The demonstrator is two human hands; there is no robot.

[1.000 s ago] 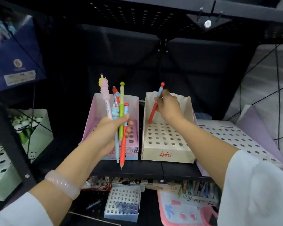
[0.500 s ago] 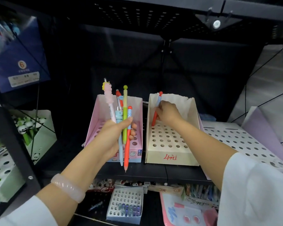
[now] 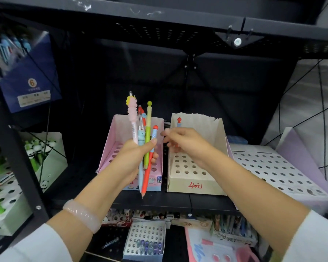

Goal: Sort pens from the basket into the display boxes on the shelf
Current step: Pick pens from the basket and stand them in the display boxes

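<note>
Five pens gripped in left hand, before pink display box. One red-capped pen standing at beige box back-left corner. Right hand empty, fingers loosely curled, beside bundle. Next, probably: pinch another pen, match its box.

Black metal shelf: perforated upper deck overhead, dark back panel behind, grey wall to its right.

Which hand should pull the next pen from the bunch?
Right hand: empty, fingers already reaching toward the pen bunch. Left hand is occupied gripping that bunch.
</note>
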